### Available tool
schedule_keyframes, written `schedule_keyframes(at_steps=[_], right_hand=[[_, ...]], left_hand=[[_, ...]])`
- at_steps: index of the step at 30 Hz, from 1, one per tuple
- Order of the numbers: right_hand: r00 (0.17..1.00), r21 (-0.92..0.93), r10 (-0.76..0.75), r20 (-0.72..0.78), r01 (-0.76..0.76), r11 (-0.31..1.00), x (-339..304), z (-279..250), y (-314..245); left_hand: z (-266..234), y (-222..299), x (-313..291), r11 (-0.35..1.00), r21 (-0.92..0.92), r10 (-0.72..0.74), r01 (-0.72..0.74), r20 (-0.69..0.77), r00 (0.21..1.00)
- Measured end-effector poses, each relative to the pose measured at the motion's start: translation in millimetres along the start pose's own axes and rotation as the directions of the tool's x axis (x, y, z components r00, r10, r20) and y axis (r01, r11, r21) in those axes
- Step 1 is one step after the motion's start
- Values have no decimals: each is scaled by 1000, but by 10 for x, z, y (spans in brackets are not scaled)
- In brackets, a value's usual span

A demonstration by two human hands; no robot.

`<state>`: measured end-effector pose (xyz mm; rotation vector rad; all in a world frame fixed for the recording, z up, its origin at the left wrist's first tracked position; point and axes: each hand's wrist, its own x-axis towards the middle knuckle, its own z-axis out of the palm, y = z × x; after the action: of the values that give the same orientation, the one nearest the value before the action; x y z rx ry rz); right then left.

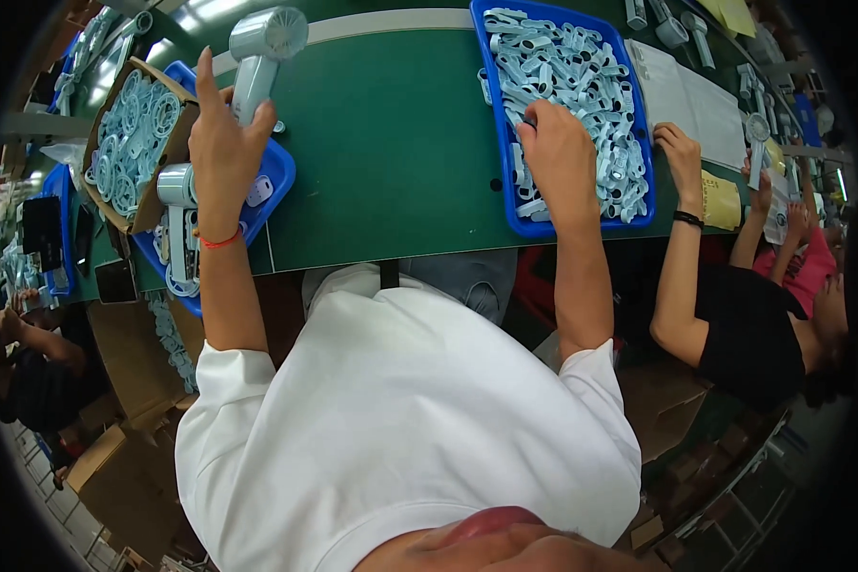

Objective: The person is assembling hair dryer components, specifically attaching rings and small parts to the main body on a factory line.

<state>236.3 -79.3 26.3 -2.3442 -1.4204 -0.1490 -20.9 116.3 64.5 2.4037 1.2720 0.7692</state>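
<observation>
Upright in my left hand (224, 153) is a pale blue handheld fan (262, 57), its round head up and its handle between thumb and fingers; my index finger points away. Over the left part of a blue tray (491, 124), my right hand (561, 153) is closed in a pinch. A small dark bit shows at its fingertips, but what they grip is mostly hidden. Many small pale blue plastic parts (610, 124) with dark ends fill this tray. Below my left hand, another blue tray (281, 172) holds fan bodies and casing pieces, including a cylindrical fan head (176, 185).
A cardboard box (176, 124) of pale blue rings stands at the far left, beside a dark phone (116, 282). White sheets (696, 105) and a yellow pad (722, 200) lie right of the tray. A co-worker's arm (682, 219) reaches close by on the green table (381, 143).
</observation>
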Motion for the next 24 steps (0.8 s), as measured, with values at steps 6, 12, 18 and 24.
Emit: schedule_keyframes(at_steps=[6,12,18,24], right_hand=[[977,-252,59,207,-5,968,56,81,29],[920,111,-385,76,376,920,-175,-198,-393],[743,162,-666,64,651,742,-403,197,-451],[977,147,-82,198,54,988,-487,194,-756]], left_hand=[[-44,471,-378,-199,-932,155,302,274,949],[250,487,-1084,-235,-743,60,627,633,772],[330,406,-1148,-95,-681,95,727,720,687],[470,353,-1133,-194,-666,54,720,726,686]])
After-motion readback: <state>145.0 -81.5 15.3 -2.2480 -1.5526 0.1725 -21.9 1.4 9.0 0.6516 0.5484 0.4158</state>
